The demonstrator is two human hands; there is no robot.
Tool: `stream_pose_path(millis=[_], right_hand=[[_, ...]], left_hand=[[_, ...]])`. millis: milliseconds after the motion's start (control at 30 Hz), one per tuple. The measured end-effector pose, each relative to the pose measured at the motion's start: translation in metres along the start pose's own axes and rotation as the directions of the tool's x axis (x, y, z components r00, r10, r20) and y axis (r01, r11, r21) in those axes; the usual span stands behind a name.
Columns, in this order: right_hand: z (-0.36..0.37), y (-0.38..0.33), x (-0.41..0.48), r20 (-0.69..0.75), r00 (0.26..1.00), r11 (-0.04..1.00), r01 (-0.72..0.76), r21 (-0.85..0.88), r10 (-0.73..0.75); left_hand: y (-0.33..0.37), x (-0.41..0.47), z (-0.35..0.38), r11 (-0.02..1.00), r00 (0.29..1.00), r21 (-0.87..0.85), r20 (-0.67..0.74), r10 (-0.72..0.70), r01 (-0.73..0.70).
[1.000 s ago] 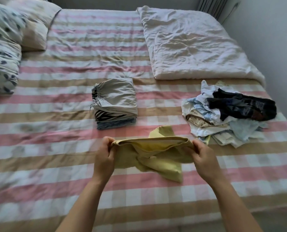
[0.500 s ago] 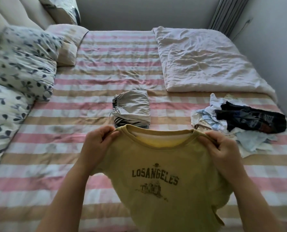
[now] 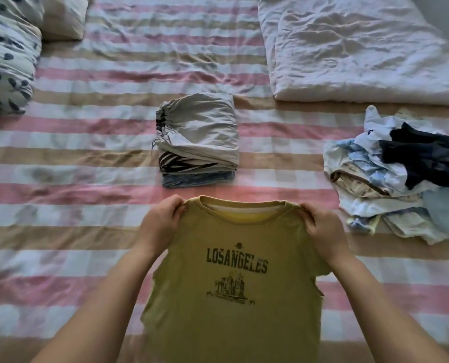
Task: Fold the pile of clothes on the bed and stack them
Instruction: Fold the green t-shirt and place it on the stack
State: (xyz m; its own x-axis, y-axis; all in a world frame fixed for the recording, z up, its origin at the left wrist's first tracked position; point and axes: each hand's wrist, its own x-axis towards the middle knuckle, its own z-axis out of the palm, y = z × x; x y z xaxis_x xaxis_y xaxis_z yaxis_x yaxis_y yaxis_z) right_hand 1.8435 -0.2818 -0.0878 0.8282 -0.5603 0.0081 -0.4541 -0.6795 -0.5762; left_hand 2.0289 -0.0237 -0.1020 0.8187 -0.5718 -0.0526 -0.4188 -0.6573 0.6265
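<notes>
A person stands at the near edge of a bed covered in a pink, tan and white striped sheet (image 3: 92, 132), holding up an olive-yellow cotton T-shirt (image 3: 234, 297) printed with the dark words "LOS ANGELES" above a small graphic. The left hand (image 3: 160, 226) is closed on the shirt's left shoulder seam beside the collar, thumb in front and fingers tucked behind the fabric; the right hand (image 3: 323, 231) pinches the opposite shoulder in the same way. The shirt hangs spread between the two hands with its printed front toward the camera, its neckline level and its lower part running out of the bottom of the view, so whether the hem touches the bed cannot be told. Beyond the collar, near the middle of the bed, sits a neat stack of folded clothes (image 3: 198, 145): a pale grey drawstring garment on top, a black-and-white striped piece beneath it and a blue one at the bottom. To the right, well apart from that stack, lies a loose pile of unfolded clothes (image 3: 391, 189), mostly white, pale blue and cream, with a dark navy garment (image 3: 425, 155) crumpled on top. A rumpled white duvet (image 3: 357, 48) is folded across the far right of the bed. At the far left are a white pillow with a dark leaf print (image 3: 6, 56) and, just behind it, a plain cream pillow (image 3: 63, 17).
</notes>
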Motion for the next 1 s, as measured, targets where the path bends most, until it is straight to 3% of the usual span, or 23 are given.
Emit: stream_pose_path(millis=[200,333,500,633,733,833,1000], right_hand=[[0.063,0.049,0.067,0.021,0.993,0.991,-0.118,-0.071,0.119],[0.096,0.064,0.104,0.017,0.995,0.978,-0.091,-0.186,0.096],[0.119,0.065,0.144,-0.046,0.997,0.967,-0.077,-0.244,0.068],[0.121,0.073,0.146,0.012,0.975,0.947,-0.215,-0.241,0.224],[0.098,0.097,0.129,0.081,0.931,0.904,-0.320,-0.283,0.355],[0.078,0.117,0.116,0.215,0.904,0.916,-0.316,-0.248,0.370],[0.092,0.102,0.112,-0.016,0.925,0.925,-0.379,-0.010,0.379]], left_hand=[[-0.035,0.063,0.056,0.996,0.997,0.069,-0.042,-0.061,0.064],[-0.057,0.094,0.078,0.973,0.968,0.021,-0.111,-0.225,0.229],[-0.071,0.120,0.088,0.957,0.949,0.146,-0.231,-0.214,0.251],[-0.083,0.115,0.092,0.929,0.948,0.226,-0.195,-0.253,0.294],[-0.099,0.097,0.085,0.904,0.917,0.160,-0.123,-0.380,0.396],[-0.110,0.088,0.075,0.908,0.906,0.054,-0.105,-0.409,0.416],[-0.100,0.074,0.078,0.866,0.843,-0.251,-0.226,-0.487,0.433]])
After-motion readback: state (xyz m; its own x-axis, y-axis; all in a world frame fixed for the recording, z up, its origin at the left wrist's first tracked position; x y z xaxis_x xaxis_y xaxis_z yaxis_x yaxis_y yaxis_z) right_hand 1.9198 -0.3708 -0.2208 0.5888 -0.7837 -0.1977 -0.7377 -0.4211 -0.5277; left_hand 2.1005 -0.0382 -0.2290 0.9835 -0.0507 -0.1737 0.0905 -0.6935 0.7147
